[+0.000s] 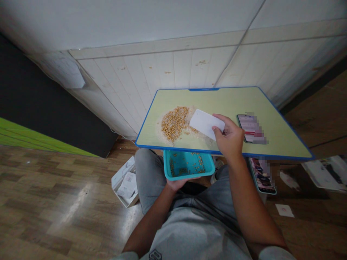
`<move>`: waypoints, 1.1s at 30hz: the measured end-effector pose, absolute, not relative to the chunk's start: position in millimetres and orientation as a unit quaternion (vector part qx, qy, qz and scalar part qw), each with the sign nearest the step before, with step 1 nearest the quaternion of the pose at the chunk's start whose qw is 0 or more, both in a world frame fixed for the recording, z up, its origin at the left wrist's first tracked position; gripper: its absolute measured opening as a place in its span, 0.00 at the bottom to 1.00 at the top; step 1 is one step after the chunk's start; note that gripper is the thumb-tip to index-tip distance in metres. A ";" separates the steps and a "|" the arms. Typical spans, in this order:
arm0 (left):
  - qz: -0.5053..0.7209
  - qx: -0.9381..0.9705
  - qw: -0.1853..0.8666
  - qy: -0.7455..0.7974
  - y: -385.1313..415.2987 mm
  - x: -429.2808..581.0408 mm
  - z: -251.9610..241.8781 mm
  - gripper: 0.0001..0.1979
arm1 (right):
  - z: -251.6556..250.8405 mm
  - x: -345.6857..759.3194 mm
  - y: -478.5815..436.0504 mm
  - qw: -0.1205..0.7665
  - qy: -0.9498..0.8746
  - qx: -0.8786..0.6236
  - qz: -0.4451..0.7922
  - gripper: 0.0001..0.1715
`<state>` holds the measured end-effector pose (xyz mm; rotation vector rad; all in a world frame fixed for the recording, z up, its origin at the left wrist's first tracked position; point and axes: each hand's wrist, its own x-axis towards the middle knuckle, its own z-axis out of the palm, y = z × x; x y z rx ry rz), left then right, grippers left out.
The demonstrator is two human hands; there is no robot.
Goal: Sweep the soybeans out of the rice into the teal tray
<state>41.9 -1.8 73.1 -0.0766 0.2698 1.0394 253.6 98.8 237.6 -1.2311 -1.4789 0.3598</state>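
A white flat card [206, 124] is gripped by my right hand [229, 135], thumb on top, just above the tabletop. Left of the card lies a pile of yellow beans [175, 122] mixed with pale grains, perhaps rice, on the pale green folding table [227, 101]. A turquoise plastic tray [213, 169] is held by my left hand [177, 183] from below, under the table's near edge. Some of the same beans lie scattered inside the tray. Most of my left fingers are hidden beneath it.
A phone [251, 129] lies on the table to the right. Another phone [262, 175] is below the table's near edge. On the floor at left stands an open white box [126, 184] with papers. A white panelled wall [151, 72] rises behind the table.
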 end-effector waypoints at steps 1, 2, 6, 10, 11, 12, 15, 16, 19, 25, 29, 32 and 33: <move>0.493 -0.039 0.860 0.128 -1.8 41.6 72.9 0.44 | 238.5 254.9 98.3 0.555 -0.627 -0.527 0.145 0.25; 0.492 -0.040 0.860 0.127 -1.8 41.3 73.1 0.44 | 239.2 255.9 97.8 0.553 -0.629 -0.529 0.140 0.26; 0.492 -0.028 0.862 0.118 -2.4 40.5 73.7 0.44 | 240.1 256.9 96.9 0.546 -0.643 -0.512 0.160 0.26; 0.489 -0.028 0.865 0.112 -2.9 39.8 72.3 0.44 | 239.8 255.8 96.3 0.545 -0.649 -0.503 0.167 0.25; 0.489 -0.030 0.865 0.111 -2.8 39.8 72.1 0.45 | 239.5 255.7 96.2 0.547 -0.647 -0.507 0.159 0.25; 0.489 -0.031 0.865 0.111 -2.7 39.8 72.0 0.45 | 239.2 255.8 96.2 0.546 -0.646 -0.511 0.152 0.25; 0.490 -0.031 0.863 0.119 -2.1 40.7 73.4 0.44 | 237.2 256.2 96.4 0.538 -0.653 -0.509 0.160 0.24; 0.490 -0.031 0.862 0.123 -1.9 41.1 74.3 0.44 | 236.5 256.3 96.6 0.537 -0.655 -0.503 0.169 0.24; 0.492 -0.027 0.860 0.130 -1.7 42.6 77.2 0.44 | 234.6 256.1 97.0 0.545 -0.650 -0.498 0.180 0.24; 0.498 -0.022 0.860 0.107 -1.6 43.4 79.3 0.45 | 233.9 253.8 97.0 0.538 -0.650 -0.497 0.203 0.25; 0.489 -0.030 0.865 0.106 -1.2 43.5 80.4 0.44 | 233.8 252.5 96.5 0.546 -0.646 -0.494 0.202 0.25; 0.494 -0.033 0.862 0.114 -1.0 44.5 81.6 0.44 | 232.7 252.6 96.4 0.542 -0.649 -0.491 0.211 0.25; 0.497 -0.032 0.859 0.115 -1.0 44.9 82.2 0.44 | 232.1 252.6 96.4 0.538 -0.652 -0.485 0.222 0.25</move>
